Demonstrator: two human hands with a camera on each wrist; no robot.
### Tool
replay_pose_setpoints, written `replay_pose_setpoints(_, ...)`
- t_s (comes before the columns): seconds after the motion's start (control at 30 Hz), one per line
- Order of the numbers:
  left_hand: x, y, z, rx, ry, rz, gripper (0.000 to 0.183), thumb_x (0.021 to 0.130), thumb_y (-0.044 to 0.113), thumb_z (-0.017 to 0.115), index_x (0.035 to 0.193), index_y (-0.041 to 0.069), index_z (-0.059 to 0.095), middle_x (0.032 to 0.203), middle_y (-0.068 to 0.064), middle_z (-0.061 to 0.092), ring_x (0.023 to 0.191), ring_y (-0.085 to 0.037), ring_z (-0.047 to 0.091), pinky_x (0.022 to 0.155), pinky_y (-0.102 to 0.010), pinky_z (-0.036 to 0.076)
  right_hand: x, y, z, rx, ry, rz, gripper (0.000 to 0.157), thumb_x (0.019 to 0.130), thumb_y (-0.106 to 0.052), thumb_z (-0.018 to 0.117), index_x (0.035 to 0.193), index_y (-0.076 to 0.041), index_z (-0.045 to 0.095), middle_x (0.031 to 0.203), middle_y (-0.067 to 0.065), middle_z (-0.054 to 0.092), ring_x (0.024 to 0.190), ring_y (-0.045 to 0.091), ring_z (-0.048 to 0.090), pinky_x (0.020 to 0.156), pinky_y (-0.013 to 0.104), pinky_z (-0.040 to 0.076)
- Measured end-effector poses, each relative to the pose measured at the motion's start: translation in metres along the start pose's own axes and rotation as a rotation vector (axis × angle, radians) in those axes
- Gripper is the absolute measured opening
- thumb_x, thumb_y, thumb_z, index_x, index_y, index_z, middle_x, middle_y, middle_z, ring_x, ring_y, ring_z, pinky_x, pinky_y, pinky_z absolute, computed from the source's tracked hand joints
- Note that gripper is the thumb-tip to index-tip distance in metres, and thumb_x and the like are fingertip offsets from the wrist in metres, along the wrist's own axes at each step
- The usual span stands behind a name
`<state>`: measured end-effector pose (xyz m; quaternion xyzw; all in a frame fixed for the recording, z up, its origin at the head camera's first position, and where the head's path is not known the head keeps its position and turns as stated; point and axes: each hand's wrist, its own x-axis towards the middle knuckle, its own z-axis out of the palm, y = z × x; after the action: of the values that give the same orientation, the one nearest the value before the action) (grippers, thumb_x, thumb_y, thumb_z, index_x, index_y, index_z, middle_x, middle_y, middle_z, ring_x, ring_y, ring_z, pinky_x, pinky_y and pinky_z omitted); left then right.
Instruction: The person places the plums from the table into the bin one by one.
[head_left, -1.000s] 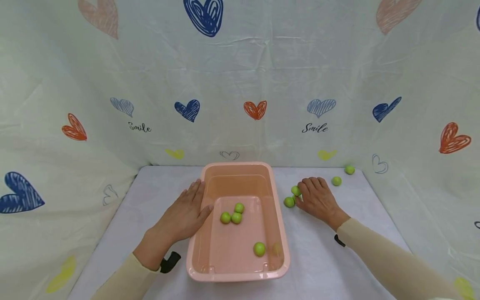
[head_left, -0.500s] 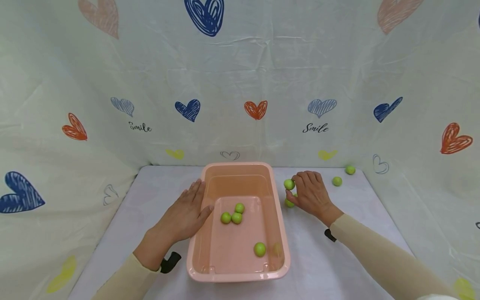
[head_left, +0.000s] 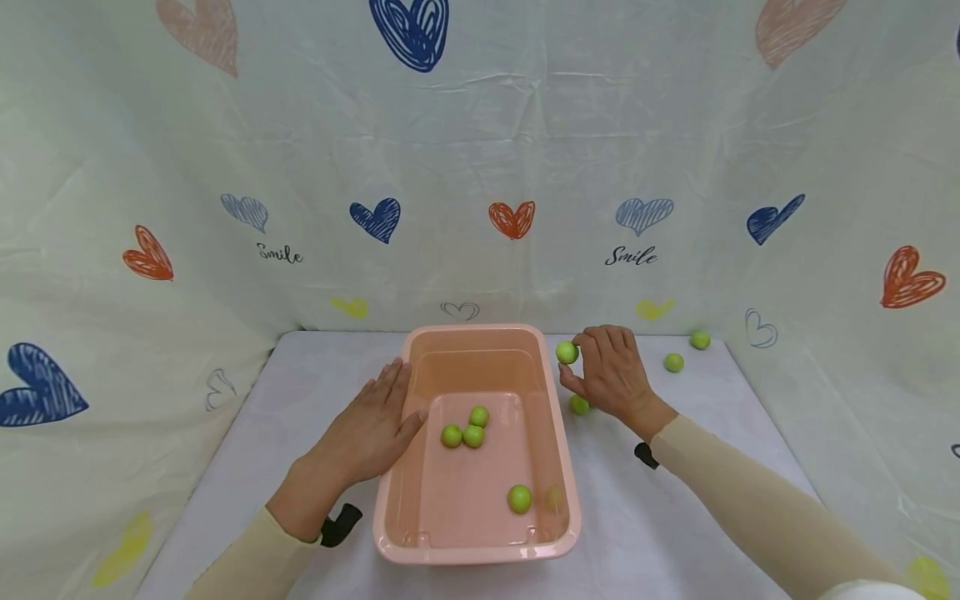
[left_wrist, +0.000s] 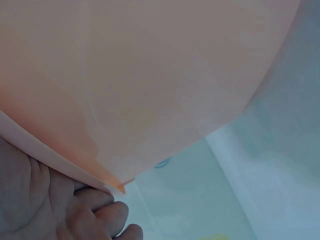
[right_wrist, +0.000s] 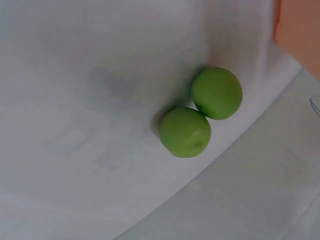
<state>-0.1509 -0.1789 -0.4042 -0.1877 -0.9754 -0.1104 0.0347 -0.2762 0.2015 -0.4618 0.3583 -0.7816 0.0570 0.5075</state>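
Note:
In the head view, my left hand [head_left: 366, 432] lies flat along the left rim of a pink plastic tub [head_left: 480, 551], fingers straight and thumb over the edge. The left wrist view shows its fingertips [left_wrist: 113, 216] just under the tub's rim [left_wrist: 55, 160]. My right hand [head_left: 617, 377] pinches a small round green fruit [head_left: 567, 352] between thumb and fingers, beside the tub's far right rim. Another green fruit [head_left: 578, 405] sits on the table below that hand. Two fruits [right_wrist: 217, 93] show close together in the right wrist view, where the hand is out of sight.
Inside the tub, three green fruits [head_left: 473, 436] cluster near the middle and one fruit [head_left: 519, 499] lies near the front right. Two more [head_left: 674, 362] rest at the table's far right corner. A white curtain [head_left: 570, 150] printed with hearts encloses the table [head_left: 645, 517].
My right hand has lifted one green fruit away from its neighbour and carried it leftward and up, toward the tub's far right rim. My left hand and the tub stay put.

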Motion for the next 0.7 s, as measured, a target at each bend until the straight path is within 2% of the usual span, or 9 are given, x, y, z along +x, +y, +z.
replay_pose_setpoints(0.2,0.0,0.0,0.001,0.01,0.0,-0.008,0.075,0.105,0.042,0.044,0.153,-0.011,0.022,0.159,-0.028,0.021,0.147,-0.04,0.021,0.117,-0.054,0.023,0.017,-0.002,-0.003,0.002,-0.022,0.005,0.041,0.087,-0.036,0.059,0.099,0.003,0.055,0.094,0.017,0.054,0.083,0.037,0.05,0.069,0.048,0.037)
replay_pose_setpoints(0.47,0.0,-0.001,0.001,0.004,-0.001,-0.005,0.075,0.105,0.042,0.044,0.153,-0.011,0.022,0.16,-0.027,0.02,0.147,-0.04,0.021,0.117,-0.054,0.023,0.041,-0.005,-0.009,0.027,0.032,-0.004,0.039,0.086,-0.034,0.062,0.098,0.002,0.053,0.092,0.017,0.052,0.079,0.036,0.048,0.067,0.048,0.035)
replay_pose_setpoints(0.7,0.0,-0.001,0.002,0.002,-0.002,-0.008,0.075,0.105,0.042,0.044,0.153,-0.011,0.022,0.16,-0.027,0.02,0.148,-0.039,0.021,0.117,-0.054,0.022,0.068,-0.022,-0.016,0.095,-0.019,0.015,0.037,0.087,-0.034,0.06,0.099,0.001,0.053,0.094,0.016,0.052,0.084,0.036,0.048,0.071,0.048,0.036)
